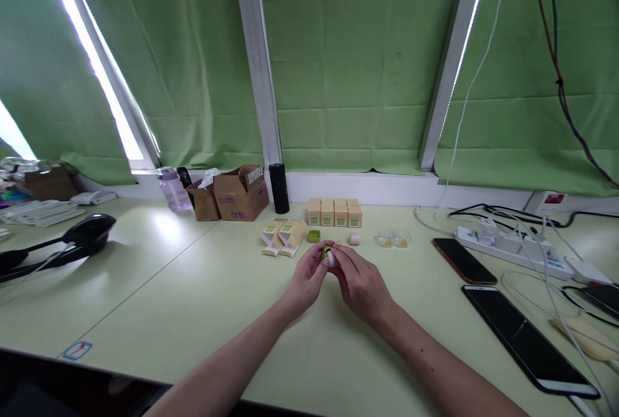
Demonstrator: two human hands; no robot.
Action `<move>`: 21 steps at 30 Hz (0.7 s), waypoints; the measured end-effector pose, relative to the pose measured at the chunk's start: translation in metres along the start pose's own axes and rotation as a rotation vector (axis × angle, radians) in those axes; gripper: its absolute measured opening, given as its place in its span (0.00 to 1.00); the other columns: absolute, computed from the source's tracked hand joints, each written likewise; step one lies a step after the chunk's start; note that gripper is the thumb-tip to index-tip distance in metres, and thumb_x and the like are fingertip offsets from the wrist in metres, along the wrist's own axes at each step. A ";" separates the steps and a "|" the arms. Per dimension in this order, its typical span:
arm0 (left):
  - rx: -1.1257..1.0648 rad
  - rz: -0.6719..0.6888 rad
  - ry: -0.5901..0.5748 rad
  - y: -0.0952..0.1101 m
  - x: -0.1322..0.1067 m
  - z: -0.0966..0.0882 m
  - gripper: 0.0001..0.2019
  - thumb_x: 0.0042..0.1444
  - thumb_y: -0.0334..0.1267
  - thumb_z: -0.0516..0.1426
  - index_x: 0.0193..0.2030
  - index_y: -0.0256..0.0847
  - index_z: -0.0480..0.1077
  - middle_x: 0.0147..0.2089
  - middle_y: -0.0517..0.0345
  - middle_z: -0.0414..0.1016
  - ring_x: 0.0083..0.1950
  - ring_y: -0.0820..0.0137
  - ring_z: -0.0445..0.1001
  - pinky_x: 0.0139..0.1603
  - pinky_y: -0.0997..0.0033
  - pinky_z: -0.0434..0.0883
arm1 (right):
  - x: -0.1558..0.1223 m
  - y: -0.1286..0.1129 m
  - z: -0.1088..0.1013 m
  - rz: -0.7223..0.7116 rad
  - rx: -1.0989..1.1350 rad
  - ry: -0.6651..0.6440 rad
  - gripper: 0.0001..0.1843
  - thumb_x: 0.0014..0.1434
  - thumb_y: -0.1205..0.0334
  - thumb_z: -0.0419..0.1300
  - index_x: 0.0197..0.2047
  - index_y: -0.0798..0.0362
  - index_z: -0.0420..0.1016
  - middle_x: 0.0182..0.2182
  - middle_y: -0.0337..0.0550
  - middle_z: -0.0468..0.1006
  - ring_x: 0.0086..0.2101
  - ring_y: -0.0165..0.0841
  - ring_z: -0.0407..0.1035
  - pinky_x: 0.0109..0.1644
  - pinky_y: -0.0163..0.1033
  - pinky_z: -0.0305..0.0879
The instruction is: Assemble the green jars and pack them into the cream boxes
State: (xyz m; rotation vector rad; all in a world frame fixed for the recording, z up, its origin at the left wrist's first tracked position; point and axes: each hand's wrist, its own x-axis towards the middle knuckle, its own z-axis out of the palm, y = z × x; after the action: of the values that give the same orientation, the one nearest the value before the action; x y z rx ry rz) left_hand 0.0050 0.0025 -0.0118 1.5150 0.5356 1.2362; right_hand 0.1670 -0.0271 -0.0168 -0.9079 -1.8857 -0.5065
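My left hand (310, 270) and my right hand (360, 278) meet over the middle of the table, fingers closed. Between the fingertips is a small green round piece (325, 251), mostly on the left hand's side. A small white piece (332, 260) sits against it, pinched by my right hand; fingers cover much of both. Just beyond the hands lie a green cap-like piece (314, 236) and a pale pink cylinder (354, 239). Two open small cardboard boxes (292, 236) stand to the left, and a clear plastic holder (393, 238) with yellow spots lies to the right.
Several closed small boxes (334, 213) stand in a row at the back, near a black cylinder (279, 188) and a larger carton (242, 194). On the right are two phones (529, 339), a power strip (512, 251) and loose cables. Black headphones (89, 230) lie left.
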 end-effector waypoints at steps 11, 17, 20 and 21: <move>-0.006 0.042 0.085 -0.002 0.000 0.009 0.20 0.66 0.52 0.61 0.57 0.41 0.68 0.56 0.47 0.77 0.55 0.62 0.77 0.55 0.63 0.75 | 0.005 -0.005 -0.004 -0.013 -0.009 0.023 0.20 0.73 0.70 0.52 0.65 0.57 0.68 0.53 0.59 0.82 0.51 0.43 0.80 0.50 0.45 0.82; 0.008 0.020 0.083 0.002 -0.002 0.009 0.20 0.66 0.52 0.60 0.58 0.41 0.69 0.58 0.46 0.76 0.59 0.59 0.76 0.60 0.60 0.73 | 0.005 -0.005 -0.004 -0.007 -0.019 0.030 0.19 0.73 0.69 0.53 0.65 0.56 0.69 0.52 0.58 0.82 0.51 0.43 0.80 0.50 0.46 0.82; -0.017 -0.062 0.033 0.006 -0.005 0.008 0.22 0.66 0.51 0.61 0.61 0.41 0.68 0.60 0.45 0.74 0.60 0.59 0.74 0.62 0.60 0.72 | 0.003 -0.002 -0.003 0.005 -0.021 0.035 0.18 0.73 0.68 0.54 0.63 0.56 0.70 0.51 0.57 0.82 0.49 0.43 0.80 0.49 0.45 0.82; -0.027 -0.080 0.014 0.007 -0.005 0.008 0.23 0.66 0.51 0.61 0.62 0.42 0.68 0.61 0.46 0.74 0.61 0.59 0.74 0.63 0.60 0.72 | 0.002 -0.002 -0.003 0.006 -0.019 0.037 0.18 0.73 0.68 0.53 0.63 0.56 0.70 0.51 0.57 0.82 0.49 0.43 0.80 0.49 0.45 0.82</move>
State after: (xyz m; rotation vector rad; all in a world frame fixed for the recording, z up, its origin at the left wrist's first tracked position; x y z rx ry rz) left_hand 0.0086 -0.0077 -0.0072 1.4495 0.5811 1.1888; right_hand 0.1665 -0.0294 -0.0134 -0.9100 -1.8471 -0.5353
